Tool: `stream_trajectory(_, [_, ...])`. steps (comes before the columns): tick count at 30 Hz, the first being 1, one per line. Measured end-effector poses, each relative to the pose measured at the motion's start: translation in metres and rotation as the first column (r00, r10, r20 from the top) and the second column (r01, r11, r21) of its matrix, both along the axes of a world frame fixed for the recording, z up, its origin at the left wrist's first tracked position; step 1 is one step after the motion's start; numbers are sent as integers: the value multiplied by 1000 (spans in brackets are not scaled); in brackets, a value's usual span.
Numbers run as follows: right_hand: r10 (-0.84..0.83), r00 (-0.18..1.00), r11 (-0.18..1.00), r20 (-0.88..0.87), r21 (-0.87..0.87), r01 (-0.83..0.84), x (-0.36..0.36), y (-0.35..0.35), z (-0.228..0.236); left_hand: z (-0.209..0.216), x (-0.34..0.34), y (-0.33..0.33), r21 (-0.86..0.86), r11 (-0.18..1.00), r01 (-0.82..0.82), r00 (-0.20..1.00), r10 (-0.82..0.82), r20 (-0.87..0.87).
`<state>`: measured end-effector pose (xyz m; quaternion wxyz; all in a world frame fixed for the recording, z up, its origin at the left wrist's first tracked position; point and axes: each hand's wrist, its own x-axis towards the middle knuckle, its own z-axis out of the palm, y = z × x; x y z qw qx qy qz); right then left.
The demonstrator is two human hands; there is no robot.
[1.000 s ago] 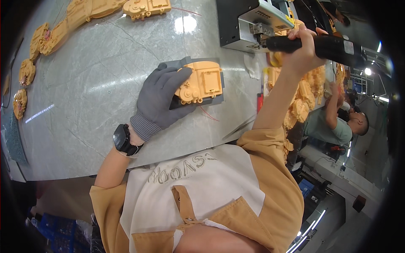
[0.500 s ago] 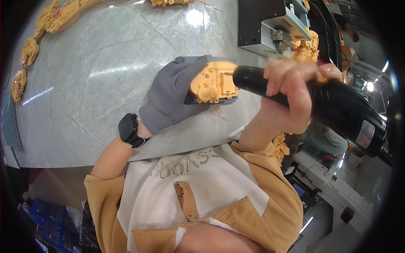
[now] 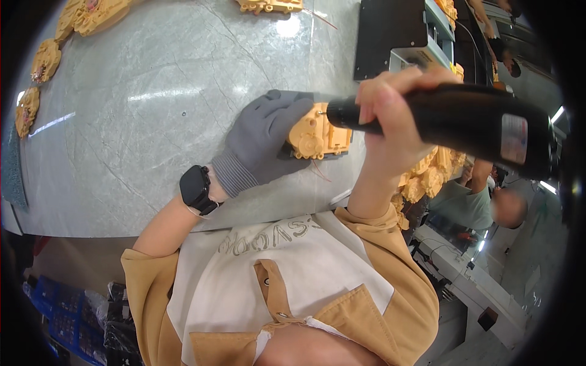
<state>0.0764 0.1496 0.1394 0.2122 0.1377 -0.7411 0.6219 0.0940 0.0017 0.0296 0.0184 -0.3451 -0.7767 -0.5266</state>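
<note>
My left hand [image 3: 264, 133], in a grey knit glove, grips the left side of a yellow-orange plastic housing [image 3: 310, 140] with moulded round and square shapes. The housing lies on a dark block [image 3: 298, 96], mostly hidden by the glove. A thin red wire [image 3: 321, 172] trails from its near side. My bare right hand [image 3: 394, 113] is wrapped round a black electric screwdriver [image 3: 476, 119], held nearly level with its body toward the right. Its nose is over the housing's upper part, by a small metal screw or bit; whether they touch I cannot tell.
Similar housings [image 3: 46, 60] line the far-left edge of the grey table [image 3: 152, 140], and another [image 3: 270, 6] lies at the back. A black-and-grey machine [image 3: 387, 36] stands back right. Beyond the right edge are piled yellow parts [image 3: 430, 174] and another person [image 3: 461, 207].
The screwdriver's nose has moved left and slightly down, from the housing's right part toward its upper middle. The whole view has shifted slightly. My left hand still grips the housing.
</note>
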Motion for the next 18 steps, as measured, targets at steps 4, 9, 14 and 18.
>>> stream_trajectory(4, [-42,999,998,-6,-38,42,5,-8,-2,0,0,0,54,998,21,998,-24,56])
stream_trajectory(9, [-66,997,991,-44,-117,61,11,-9,-7,2,1,-2,31,999,44,998,-46,45])
stream_trajectory(14, [71,997,954,-19,-289,-73,20,17,9,16,-4,2,-93,994,55,998,-52,38])
stream_trajectory(18, [516,723,544,-459,-476,-691,50,1,54,12,2,8,-144,986,-78,953,117,280])
